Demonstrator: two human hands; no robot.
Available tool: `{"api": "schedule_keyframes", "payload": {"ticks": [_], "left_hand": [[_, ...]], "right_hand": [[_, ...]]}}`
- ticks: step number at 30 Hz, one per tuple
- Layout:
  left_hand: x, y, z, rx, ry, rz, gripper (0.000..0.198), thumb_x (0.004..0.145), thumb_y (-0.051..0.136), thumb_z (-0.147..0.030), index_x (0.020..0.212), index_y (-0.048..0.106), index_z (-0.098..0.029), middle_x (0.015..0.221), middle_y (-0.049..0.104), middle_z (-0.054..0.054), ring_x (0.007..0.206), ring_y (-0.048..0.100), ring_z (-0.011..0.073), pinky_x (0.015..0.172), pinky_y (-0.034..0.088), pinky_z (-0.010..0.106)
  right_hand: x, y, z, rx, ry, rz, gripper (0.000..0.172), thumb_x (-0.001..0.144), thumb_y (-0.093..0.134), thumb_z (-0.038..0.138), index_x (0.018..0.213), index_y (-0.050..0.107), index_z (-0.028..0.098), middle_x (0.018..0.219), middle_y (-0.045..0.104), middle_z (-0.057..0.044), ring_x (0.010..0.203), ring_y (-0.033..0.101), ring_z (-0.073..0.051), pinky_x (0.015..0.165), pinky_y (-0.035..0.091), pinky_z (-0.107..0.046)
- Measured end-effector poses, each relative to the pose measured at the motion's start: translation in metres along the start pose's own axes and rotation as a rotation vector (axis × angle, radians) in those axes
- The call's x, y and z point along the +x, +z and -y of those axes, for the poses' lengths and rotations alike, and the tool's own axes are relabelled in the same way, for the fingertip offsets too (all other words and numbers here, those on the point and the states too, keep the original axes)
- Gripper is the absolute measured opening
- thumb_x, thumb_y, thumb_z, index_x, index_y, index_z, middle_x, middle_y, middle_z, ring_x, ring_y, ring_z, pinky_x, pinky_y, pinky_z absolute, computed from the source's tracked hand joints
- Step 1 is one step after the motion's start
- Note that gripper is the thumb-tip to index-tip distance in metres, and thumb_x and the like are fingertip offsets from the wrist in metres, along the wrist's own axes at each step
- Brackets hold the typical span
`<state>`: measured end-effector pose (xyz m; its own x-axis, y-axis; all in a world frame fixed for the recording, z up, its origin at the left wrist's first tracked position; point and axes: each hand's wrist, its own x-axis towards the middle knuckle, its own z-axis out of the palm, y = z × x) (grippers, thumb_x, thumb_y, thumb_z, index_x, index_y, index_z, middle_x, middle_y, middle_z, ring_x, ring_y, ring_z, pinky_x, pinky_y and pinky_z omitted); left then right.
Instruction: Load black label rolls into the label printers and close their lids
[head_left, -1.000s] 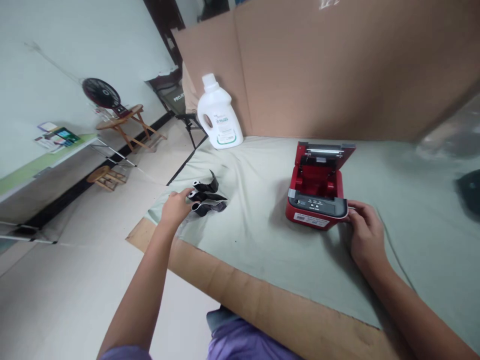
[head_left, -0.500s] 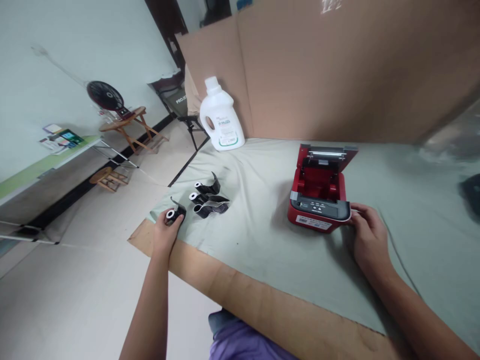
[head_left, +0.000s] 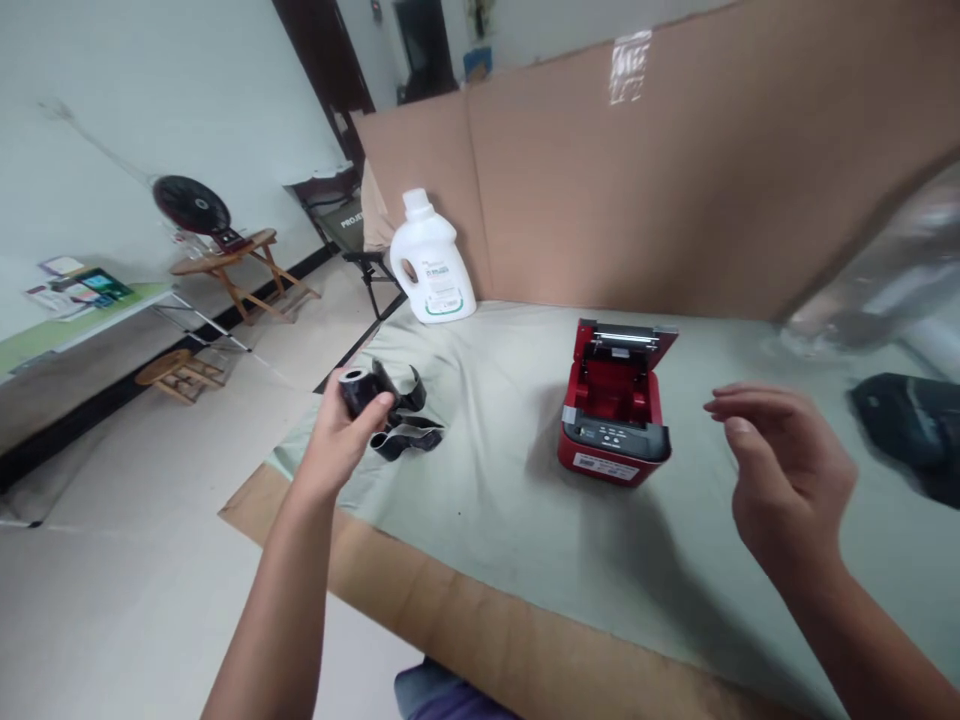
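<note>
Between its thumb and fingers, my left hand [head_left: 336, 425] grips a small black paper roll [head_left: 361, 391] with a white core, raised above the cloth. Other black rolls [head_left: 409, 440], their tails partly unwound, lie on the cloth just behind and beside it, partly hidden by the hand. A red and black receipt printer [head_left: 615, 435] stands with its lid up, its red paper bay showing. My right hand [head_left: 787, 470] is in the air to the right of the printer, apart from it, fingers loosely bent and nothing in them.
A white jug [head_left: 435, 265] stands at the back left before a cardboard panel [head_left: 637, 200]. At the right are a black object [head_left: 911, 430] and clear plastic [head_left: 877, 280]. A pale green cloth [head_left: 495, 480] covers the table, with a brown cardboard edge [head_left: 465, 600] in front.
My left hand has lifted the black roll off the cloth. My right hand has let go of the printer's right side and moved away to the right. The view has shifted slightly.
</note>
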<state>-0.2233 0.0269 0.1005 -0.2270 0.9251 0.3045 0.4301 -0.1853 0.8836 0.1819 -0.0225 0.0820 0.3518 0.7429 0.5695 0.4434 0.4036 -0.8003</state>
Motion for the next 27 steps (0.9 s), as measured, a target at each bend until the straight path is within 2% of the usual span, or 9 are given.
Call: {"api": "schedule_keyframes", "payload": {"ticks": [4,7,10,13,16,19,21,24,27], "left_hand": [[-0.003,0.059,-0.058,0.155,0.183,0.263,0.029,0.082,0.073,-0.043,0.092,0.063,-0.019,0.086,0.064,0.001,0.083,0.061,0.0194,0.075,0.049,0.029],[-0.016,0.096,-0.088,0.159,0.259,0.436,0.030,0.088,0.069,-0.035,0.115,0.062,-0.022,0.099,0.071,0.002,0.091,0.067,0.0201,0.082,0.048,0.028],[-0.030,0.119,-0.101,0.088,0.226,0.630,0.046,0.088,0.067,-0.026,0.130,0.047,-0.025,0.099,0.074,0.001,0.083,0.069,0.0184,0.076,0.048,0.027],[-0.040,0.133,-0.098,-0.008,0.146,0.715,0.046,0.085,0.069,-0.023,0.123,0.043,-0.026,0.093,0.074,0.000,0.075,0.068,0.0169,0.069,0.047,0.025],[-0.047,0.146,-0.089,-0.123,0.084,0.634,0.045,0.082,0.075,-0.028,0.118,0.049,-0.026,0.098,0.074,0.002,0.082,0.070,0.0177,0.071,0.049,0.024],[-0.058,0.157,-0.080,-0.215,0.023,0.528,0.026,0.083,0.074,-0.033,0.105,0.063,-0.023,0.095,0.074,0.002,0.086,0.069,0.0188,0.072,0.049,0.024],[-0.068,0.162,-0.077,-0.235,-0.035,0.537,0.016,0.086,0.070,-0.036,0.085,0.068,-0.020,0.081,0.073,0.002,0.074,0.067,0.0177,0.067,0.048,0.025],[-0.082,0.169,-0.069,-0.292,-0.146,0.587,0.034,0.088,0.068,-0.043,0.064,0.063,-0.019,0.062,0.066,0.002,0.059,0.060,0.0155,0.060,0.044,0.026],[-0.094,0.179,-0.057,-0.393,-0.238,0.676,0.045,0.089,0.065,-0.053,0.060,0.060,-0.019,0.055,0.062,0.003,0.055,0.057,0.0145,0.060,0.042,0.027]], "right_hand": [[0.030,0.005,0.055,0.023,-0.199,0.336,0.009,0.095,0.059,0.031,0.100,0.066,0.027,0.098,0.067,-0.004,0.092,0.064,-0.023,0.083,0.052,-0.040],[0.045,0.014,0.076,-0.042,-0.273,0.606,0.024,0.094,0.062,0.027,0.118,0.064,0.028,0.112,0.067,-0.005,0.099,0.064,-0.022,0.085,0.053,-0.037],[0.049,0.021,0.078,-0.130,-0.338,0.802,0.030,0.095,0.061,0.021,0.124,0.064,0.028,0.118,0.067,-0.006,0.107,0.062,-0.024,0.092,0.051,-0.039],[0.048,0.024,0.069,-0.188,-0.324,0.933,0.026,0.095,0.059,0.015,0.116,0.068,0.026,0.110,0.069,-0.006,0.104,0.063,-0.023,0.090,0.051,-0.037],[0.050,0.021,0.062,-0.141,-0.276,0.928,0.024,0.093,0.062,0.014,0.113,0.069,0.026,0.107,0.071,-0.004,0.098,0.064,-0.021,0.085,0.050,-0.033],[0.059,0.016,0.058,-0.009,-0.193,0.789,0.018,0.093,0.065,0.021,0.110,0.069,0.024,0.099,0.071,-0.002,0.084,0.064,-0.016,0.074,0.049,-0.028],[0.067,0.012,0.053,0.070,-0.116,0.687,0.016,0.092,0.067,0.028,0.108,0.069,0.023,0.091,0.070,0.000,0.074,0.062,-0.014,0.066,0.048,-0.026],[0.075,0.011,0.036,0.051,0.025,0.641,0.016,0.092,0.065,0.031,0.104,0.067,0.022,0.081,0.067,0.002,0.065,0.059,-0.013,0.059,0.046,-0.026],[0.075,0.018,0.015,-0.193,0.074,0.659,0.011,0.089,0.066,0.025,0.099,0.068,0.020,0.087,0.066,-0.001,0.070,0.061,-0.015,0.066,0.047,-0.028]]}}
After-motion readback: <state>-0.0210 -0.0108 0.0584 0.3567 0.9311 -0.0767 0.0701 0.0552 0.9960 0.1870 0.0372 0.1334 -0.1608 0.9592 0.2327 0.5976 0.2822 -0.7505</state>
